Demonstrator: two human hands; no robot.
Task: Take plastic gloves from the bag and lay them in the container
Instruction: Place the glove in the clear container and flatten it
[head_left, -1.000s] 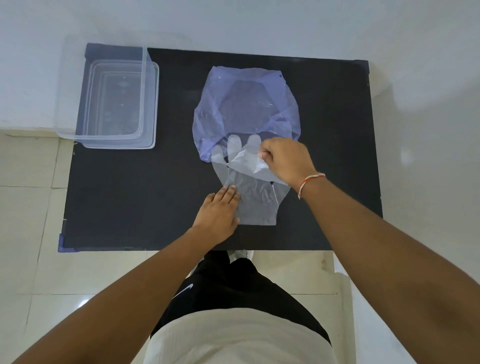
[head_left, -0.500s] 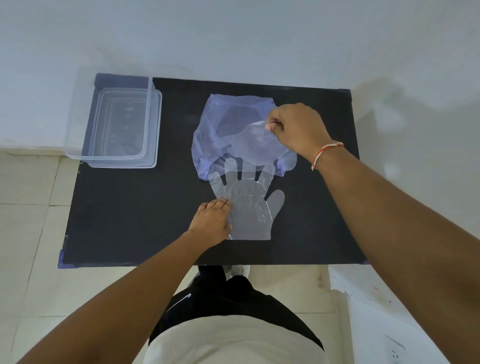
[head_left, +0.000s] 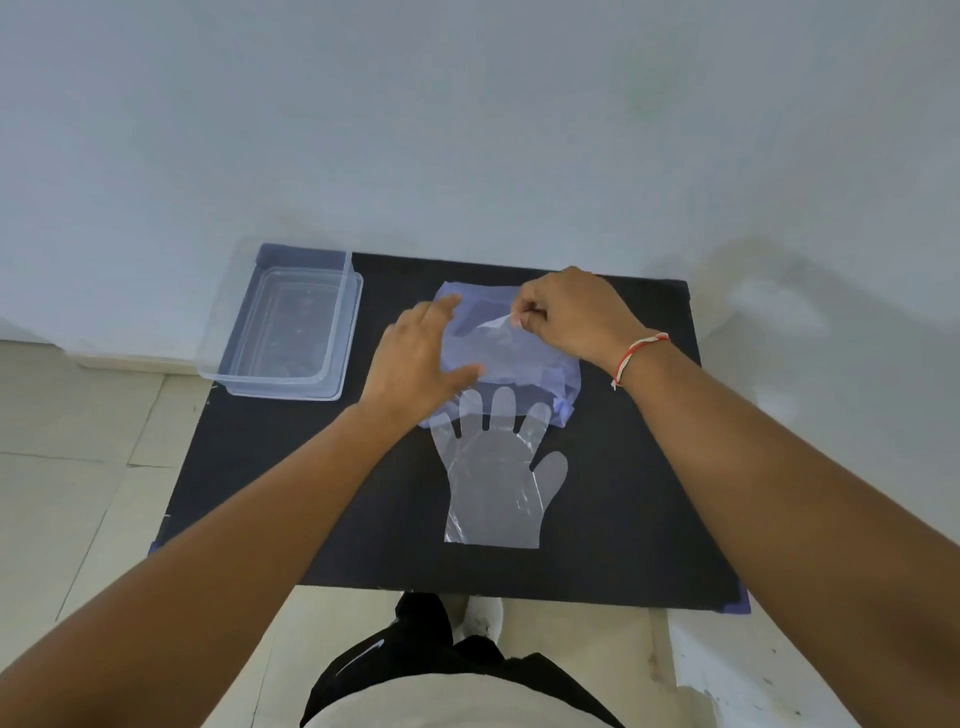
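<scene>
A bluish plastic bag (head_left: 519, 358) lies at the back middle of the black table (head_left: 291, 467). A clear plastic glove (head_left: 493, 478) lies flat just in front of it, fingers pointing at the bag. My right hand (head_left: 576, 312) pinches a thin clear sheet of plastic at the bag's far edge and lifts it. My left hand (head_left: 421, 358) rests flat, fingers spread, on the bag's left side. A clear rectangular container (head_left: 291, 332) stands at the table's back left corner, with nothing visible in it.
A white wall rises right behind the table. Tiled floor shows to the left and in front. My legs and one shoe (head_left: 483, 618) are at the table's near edge.
My left hand left the flat glove and moved up onto the bag's left side. My right hand carried the pinched plastic from the glove back over the bag. The camera tilted up.
</scene>
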